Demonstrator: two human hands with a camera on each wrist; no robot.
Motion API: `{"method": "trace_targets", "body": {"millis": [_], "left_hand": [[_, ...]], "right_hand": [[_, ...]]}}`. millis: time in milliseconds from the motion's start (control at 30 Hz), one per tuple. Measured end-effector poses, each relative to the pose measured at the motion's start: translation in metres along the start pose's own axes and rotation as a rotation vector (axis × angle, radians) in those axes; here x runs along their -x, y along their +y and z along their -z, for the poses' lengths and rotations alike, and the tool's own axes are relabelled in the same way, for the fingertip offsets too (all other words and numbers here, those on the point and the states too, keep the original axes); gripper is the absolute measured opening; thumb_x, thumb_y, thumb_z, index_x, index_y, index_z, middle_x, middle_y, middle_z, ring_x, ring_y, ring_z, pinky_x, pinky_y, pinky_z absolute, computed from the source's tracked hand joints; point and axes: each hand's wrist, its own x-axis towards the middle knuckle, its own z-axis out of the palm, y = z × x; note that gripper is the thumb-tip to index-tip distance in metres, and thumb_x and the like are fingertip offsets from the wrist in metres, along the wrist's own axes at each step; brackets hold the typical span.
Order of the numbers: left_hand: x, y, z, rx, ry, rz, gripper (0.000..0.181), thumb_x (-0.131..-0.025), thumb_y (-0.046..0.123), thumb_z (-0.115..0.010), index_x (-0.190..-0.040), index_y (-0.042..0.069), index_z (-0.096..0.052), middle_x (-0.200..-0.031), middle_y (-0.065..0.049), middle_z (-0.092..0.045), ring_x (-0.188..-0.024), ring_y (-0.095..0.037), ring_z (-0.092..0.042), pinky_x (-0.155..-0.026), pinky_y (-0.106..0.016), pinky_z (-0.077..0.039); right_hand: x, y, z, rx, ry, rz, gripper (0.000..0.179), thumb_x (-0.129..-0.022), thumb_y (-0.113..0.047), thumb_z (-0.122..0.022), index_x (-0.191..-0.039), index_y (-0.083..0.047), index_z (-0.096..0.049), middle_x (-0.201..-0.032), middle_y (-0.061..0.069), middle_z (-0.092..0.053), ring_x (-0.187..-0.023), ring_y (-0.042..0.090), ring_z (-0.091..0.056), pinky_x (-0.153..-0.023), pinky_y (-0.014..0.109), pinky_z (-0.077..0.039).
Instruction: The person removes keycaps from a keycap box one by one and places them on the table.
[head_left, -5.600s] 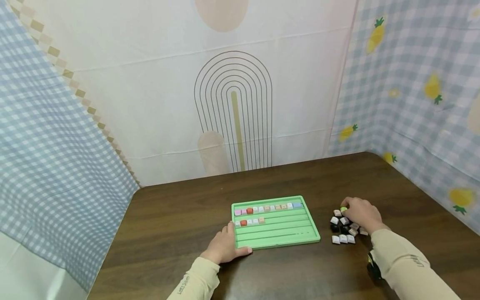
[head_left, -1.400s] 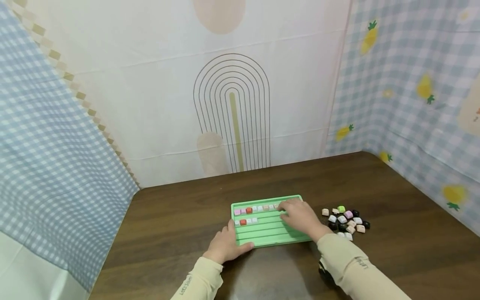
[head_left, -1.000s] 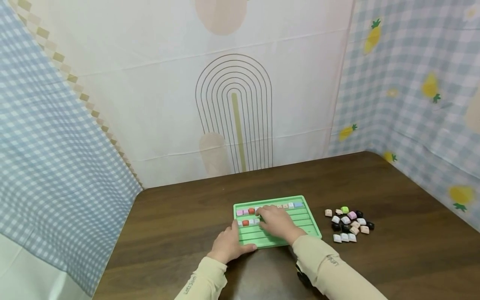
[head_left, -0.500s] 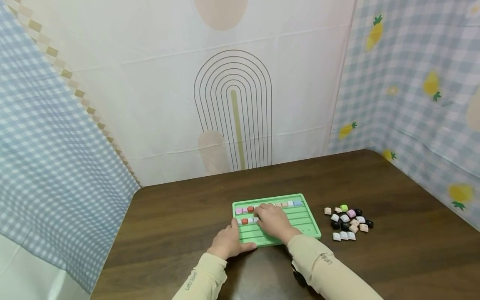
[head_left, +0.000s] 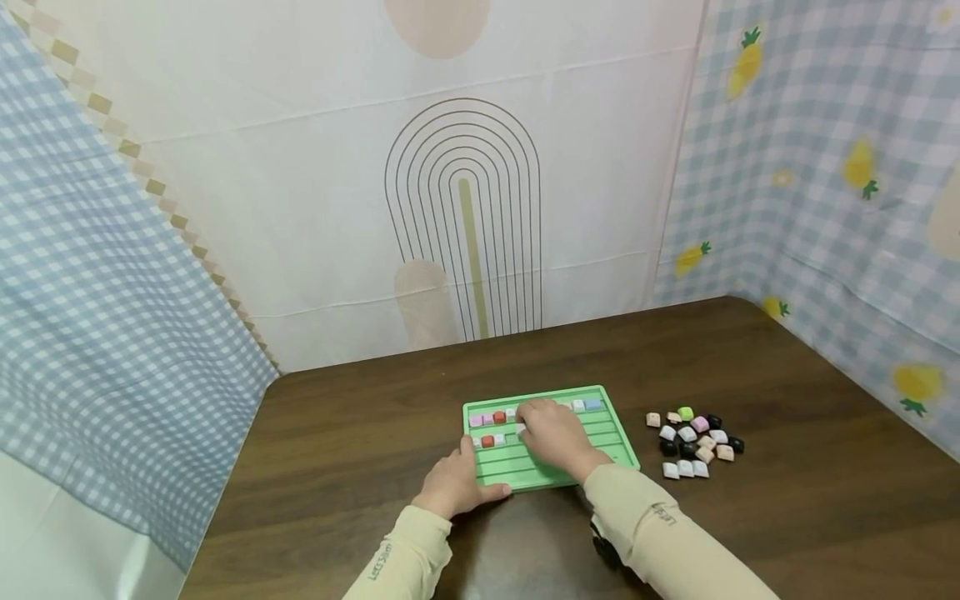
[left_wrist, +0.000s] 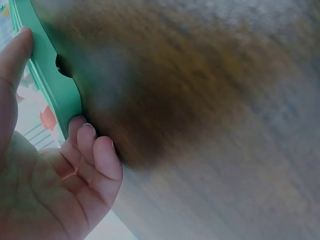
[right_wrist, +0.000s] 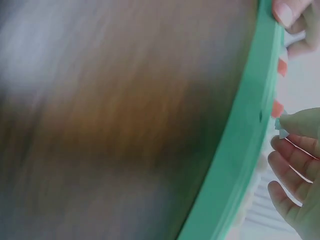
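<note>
The green keycap tray (head_left: 540,479) lies on the table with keycaps along its two upper rows. My left hand (head_left: 452,483) grips its front left corner, thumb on the front rim; in the left wrist view curled fingers (left_wrist: 102,155) press against the side wall. Over the second row, my right hand (head_left: 555,435) pinches a white keycap (head_left: 521,428) between thumb and fingers. The right wrist view shows this pale keycap (right_wrist: 282,132) at the right hand's fingertips. Left of it in that row sit a red keycap (head_left: 487,442) and white ones. My right hand hides part of the upper row.
Right of the tray lies a loose group of keycaps, among them a lime green one (head_left: 686,413), a pink one (head_left: 700,424), several black and beige ones, and a line of white keycaps (head_left: 686,469). The brown table (head_left: 360,433) meets a cloth backdrop behind.
My right hand went from the loose keycaps to the tray's second row. The beige keycap left that row's end, and now the last white one is lifted out. My left hand stays at the corner.
</note>
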Motion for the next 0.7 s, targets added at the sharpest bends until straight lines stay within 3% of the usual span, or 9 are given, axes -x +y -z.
{"method": "trace_targets", "body": {"millis": [233,467,700], "left_hand": [[-0.003,-0.002,-0.002,0.015,-0.019,0.011,0.103,-0.071,0.055,-0.071,-0.136,-0.011,-0.024,-0.115,-0.028,-0.056,-0.094,-0.038,-0.06,-0.08,-0.045,-0.047],[-0.001,-0.002,0.0,0.015,-0.027,0.018,0.104,-0.072,0.055,-0.071,-0.138,-0.009,-0.022,-0.124,-0.027,-0.051,-0.098,-0.038,-0.059,-0.083,-0.045,-0.047],[0.0,-0.002,0.001,0.027,-0.041,0.021,0.104,-0.073,0.054,-0.07,-0.139,-0.009,-0.021,-0.127,-0.027,-0.049,-0.101,-0.039,-0.057,-0.085,-0.046,-0.046]], "right_hand": [[0.017,0.037,0.03,-0.066,0.026,-0.052,0.014,-0.084,-0.014,-0.063,-0.097,-0.012,-0.066,-0.099,0.004,-0.066,-0.087,0.02,-0.062,-0.066,0.036,-0.049],[0.04,0.082,0.054,0.019,0.025,-0.076,0.013,-0.085,-0.013,-0.062,-0.097,-0.01,-0.065,-0.097,0.007,-0.065,-0.082,0.021,-0.059,-0.059,0.033,-0.046],[0.065,0.111,0.059,0.116,0.019,-0.128,0.008,-0.083,-0.014,-0.065,-0.09,-0.01,-0.066,-0.089,0.006,-0.063,-0.077,0.023,-0.056,-0.059,0.035,-0.044]]}}
